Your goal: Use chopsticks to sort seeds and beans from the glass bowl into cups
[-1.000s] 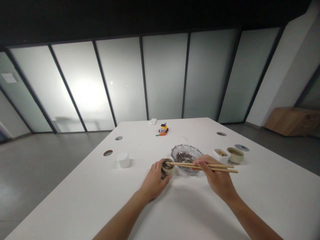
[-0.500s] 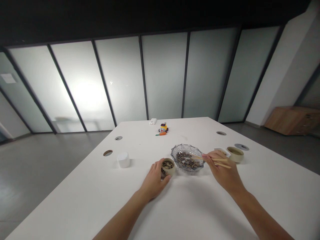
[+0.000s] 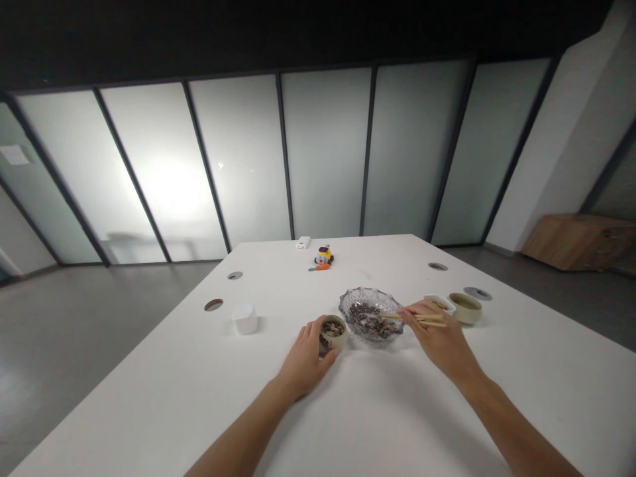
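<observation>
R hand [image 3: 440, 338], gripping wooden chopsticks [image 3: 415, 318], now dips tips into clear glass seed bowl [image 3: 370, 311], away from small beige cup [image 3: 334, 331] that L hand [image 3: 305, 358] clasps.

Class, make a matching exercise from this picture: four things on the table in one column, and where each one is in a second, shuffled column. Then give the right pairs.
Things:
1. clear cut-glass bowl of dark seeds
2. pair of wooden chopsticks
3. small beige cup of seeds
4. yellow toy

Places:
A. in the left hand
B. far end of the white table
C. in the right hand
D. between the hands

Pairs: 1-D, 2-C, 3-A, 4-B
</observation>
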`<state>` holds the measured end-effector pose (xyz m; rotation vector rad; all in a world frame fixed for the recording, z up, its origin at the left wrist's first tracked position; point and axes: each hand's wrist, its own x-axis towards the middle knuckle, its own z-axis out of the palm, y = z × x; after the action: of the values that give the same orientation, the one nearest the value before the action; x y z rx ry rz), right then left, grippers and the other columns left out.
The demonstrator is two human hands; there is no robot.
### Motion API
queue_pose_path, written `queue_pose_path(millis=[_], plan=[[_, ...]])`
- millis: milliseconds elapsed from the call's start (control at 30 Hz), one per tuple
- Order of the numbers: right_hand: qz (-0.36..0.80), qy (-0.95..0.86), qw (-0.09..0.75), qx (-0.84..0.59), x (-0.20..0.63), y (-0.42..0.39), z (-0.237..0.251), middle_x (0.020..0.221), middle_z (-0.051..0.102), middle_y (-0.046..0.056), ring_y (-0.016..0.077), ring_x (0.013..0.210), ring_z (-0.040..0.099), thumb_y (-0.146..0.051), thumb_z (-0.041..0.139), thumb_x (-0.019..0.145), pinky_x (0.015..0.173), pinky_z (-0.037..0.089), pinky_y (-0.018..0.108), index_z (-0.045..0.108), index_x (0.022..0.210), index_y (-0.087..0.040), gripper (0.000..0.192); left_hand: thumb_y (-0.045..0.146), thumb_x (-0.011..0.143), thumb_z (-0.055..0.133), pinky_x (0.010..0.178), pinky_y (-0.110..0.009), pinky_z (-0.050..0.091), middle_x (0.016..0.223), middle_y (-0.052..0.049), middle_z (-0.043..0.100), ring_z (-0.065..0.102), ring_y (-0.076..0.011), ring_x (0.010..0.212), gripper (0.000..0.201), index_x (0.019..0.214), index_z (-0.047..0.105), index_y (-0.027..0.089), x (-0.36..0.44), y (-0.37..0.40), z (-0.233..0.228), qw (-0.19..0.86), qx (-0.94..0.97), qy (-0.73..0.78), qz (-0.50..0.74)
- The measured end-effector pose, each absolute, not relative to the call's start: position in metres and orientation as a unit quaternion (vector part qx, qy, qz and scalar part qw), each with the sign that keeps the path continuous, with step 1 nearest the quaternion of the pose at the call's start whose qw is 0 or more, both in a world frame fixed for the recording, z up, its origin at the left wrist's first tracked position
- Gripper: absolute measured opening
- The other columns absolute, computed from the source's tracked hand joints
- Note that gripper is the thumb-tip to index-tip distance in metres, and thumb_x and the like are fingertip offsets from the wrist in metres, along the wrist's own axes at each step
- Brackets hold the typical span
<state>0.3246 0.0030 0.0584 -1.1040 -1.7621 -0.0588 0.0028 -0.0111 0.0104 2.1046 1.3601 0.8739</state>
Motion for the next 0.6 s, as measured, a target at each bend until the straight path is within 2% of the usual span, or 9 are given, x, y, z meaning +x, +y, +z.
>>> queue_pose_path(millis=[233,400,500,600], plan=[[-0.019,-0.723,0.521,-0.453,0.324,0.0,0.062,0.082,0.079,0.006,0.0247,0.076,0.073,-0.075,0.056,0.111,0.073,0.058,0.039,0.081,0.084,-0.028,0.061,0.032,0.096,0.072,0.136,-0.053,0.039,0.168,-0.015,0.058,0.053,-0.0353,0.156,0.076,0.168,0.046,0.024,0.003,-0.011,0.011,0.244,0.768,0.496,0.323],[-0.042,-0.682,0.578,-0.446,0.317,-0.006,0.066,0.082,0.079,0.006,0.0244,0.077,0.074,-0.069,0.062,0.111,0.076,0.059,0.039,0.081,0.084,-0.026,0.054,0.033,0.096,0.071,0.136,-0.053,0.038,0.169,-0.016,0.057,0.051,-0.0356,0.157,0.078,0.168,0.045,0.022,0.004,-0.011,0.01,0.239,0.77,0.498,0.32],[0.007,-0.659,0.616,-0.431,0.302,-0.013,0.066,0.084,0.08,0.007,0.0247,0.079,0.076,-0.066,0.061,0.113,0.075,0.062,0.038,0.082,0.087,-0.026,0.051,0.034,0.096,0.071,0.136,-0.054,0.039,0.168,-0.016,0.058,0.051,-0.0357,0.157,0.078,0.169,0.045,0.022,0.004,-0.011,0.01,0.236,0.77,0.501,0.317],[0.069,-0.675,0.618,-0.396,0.286,-0.021,0.066,0.085,0.08,0.006,0.0239,0.077,0.077,-0.062,0.063,0.113,0.071,0.064,0.036,0.082,0.089,-0.027,0.046,0.033,0.096,0.071,0.136,-0.054,0.039,0.168,-0.016,0.058,0.051,-0.0358,0.157,0.078,0.169,0.045,0.022,0.003,-0.011,0.01,0.234,0.769,0.504,0.317]])
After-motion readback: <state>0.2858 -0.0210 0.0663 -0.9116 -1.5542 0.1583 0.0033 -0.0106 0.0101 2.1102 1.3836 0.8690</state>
